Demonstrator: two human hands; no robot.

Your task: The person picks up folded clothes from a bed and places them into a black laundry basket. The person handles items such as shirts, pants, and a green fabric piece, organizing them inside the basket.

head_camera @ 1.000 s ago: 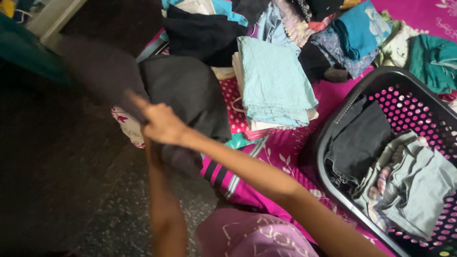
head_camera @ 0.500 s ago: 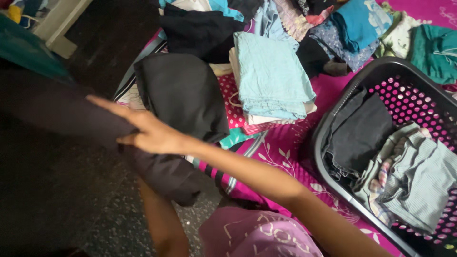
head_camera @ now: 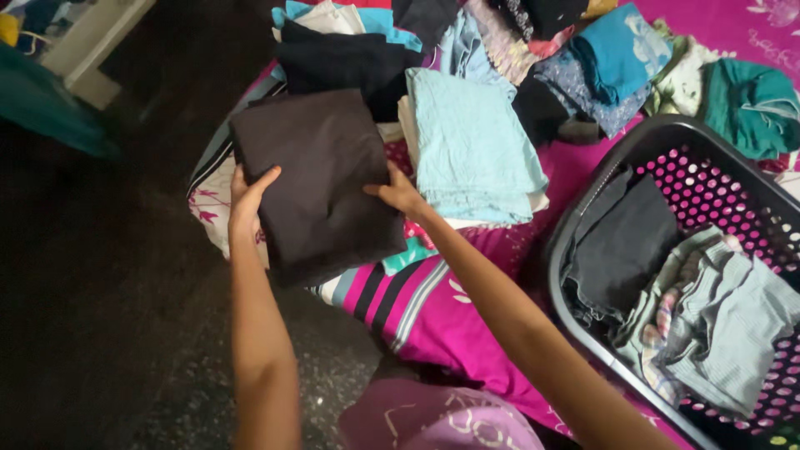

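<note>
Folded dark garment [head_camera: 321,179] sits between your two hands at the bed's near corner. Your left hand [head_camera: 247,193] clasps its left edge, fingers spread on the cloth; your right hand [head_camera: 400,193] presses its right edge. Just beside it lies a folded light blue stack [head_camera: 475,146]. Farther right, a dark laundry basket [head_camera: 583,208] holds grey clothes [head_camera: 717,321] on the magenta bedspread [head_camera: 467,312].

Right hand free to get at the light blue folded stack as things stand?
Probably yes. The right hand rests on the edge of the dark folded garment, right beside the light blue folded stack, whose top lies bare. It would have to let go first.
</note>
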